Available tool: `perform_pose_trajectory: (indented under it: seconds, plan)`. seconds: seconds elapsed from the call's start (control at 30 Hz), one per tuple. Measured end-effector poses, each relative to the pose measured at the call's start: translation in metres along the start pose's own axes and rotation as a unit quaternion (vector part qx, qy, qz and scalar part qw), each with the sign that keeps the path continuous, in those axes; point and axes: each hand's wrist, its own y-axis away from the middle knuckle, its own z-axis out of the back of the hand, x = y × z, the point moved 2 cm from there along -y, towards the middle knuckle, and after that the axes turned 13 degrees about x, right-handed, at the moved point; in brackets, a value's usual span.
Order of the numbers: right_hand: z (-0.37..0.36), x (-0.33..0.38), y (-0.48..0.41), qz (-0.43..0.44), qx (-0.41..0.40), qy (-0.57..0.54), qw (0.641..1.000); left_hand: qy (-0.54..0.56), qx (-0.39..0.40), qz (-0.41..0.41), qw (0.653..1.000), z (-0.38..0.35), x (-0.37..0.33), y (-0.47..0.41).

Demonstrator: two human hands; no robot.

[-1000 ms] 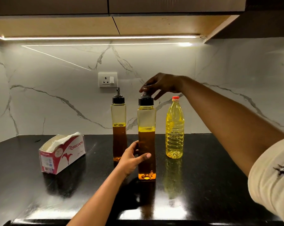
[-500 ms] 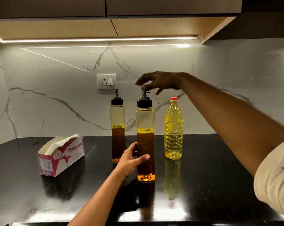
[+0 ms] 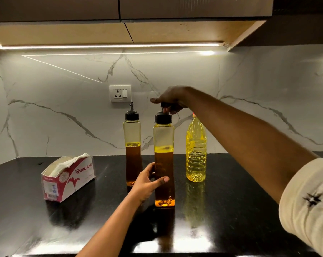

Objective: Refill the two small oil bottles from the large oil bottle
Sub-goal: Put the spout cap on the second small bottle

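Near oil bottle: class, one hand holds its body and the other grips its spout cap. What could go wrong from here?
1. The near small bottle is tall and narrow; a hard twist by the right hand on its spout cap might tip it despite the left hand holding it.
2. The right forearm crosses close by the large oil bottle and could knock it over.

Left hand (image 3: 146, 182) and right hand (image 3: 172, 98) are bare; the right arm wears a cream sleeve (image 3: 305, 219) bearing a small dark mark (image 3: 311, 199), perhaps a stitched star.

Left hand (image 3: 146, 182) round small bottle (image 3: 164, 140)
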Motion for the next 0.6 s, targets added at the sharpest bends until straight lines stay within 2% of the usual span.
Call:
perform_pose_trajectory:
  seconds: [0.1, 0.17, 0.27, 0.33, 0.43, 0.53, 0.6]
  plan:
    - [0.011, -0.005, 0.005, 0.048, -0.027, 0.097, 0.994, -0.005, 0.0, 0.003, 1.0, 0.001, 0.001, 0.0]
    - [0.019, -0.014, 0.007, 0.124, -0.018, 0.146, 0.981, -0.008, 0.002, 0.004, 1.0, 0.0, 0.001, -0.001]
    - [0.018, -0.025, 0.006, 0.218, 0.073, 0.111, 0.967, -0.007, 0.003, 0.004, 1.0, 0.0, 0.002, -0.001]
    - [0.018, -0.022, 0.006, 0.238, 0.066, 0.114, 0.962, -0.006, 0.004, 0.004, 1.0, 0.001, 0.003, -0.001]
    - [0.014, -0.01, 0.006, 0.199, 0.007, 0.179, 0.964, -0.005, 0.004, 0.003, 1.0, 0.001, 0.003, -0.001]
    - [0.005, -0.001, 0.002, 0.124, -0.081, 0.307, 0.94, -0.001, 0.001, 0.002, 1.0, 0.003, 0.005, -0.002]
    - [-0.001, 0.0, 0.0, 0.061, -0.076, 0.277, 0.956, 0.003, 0.002, 0.0, 1.0, 0.004, 0.006, -0.004]
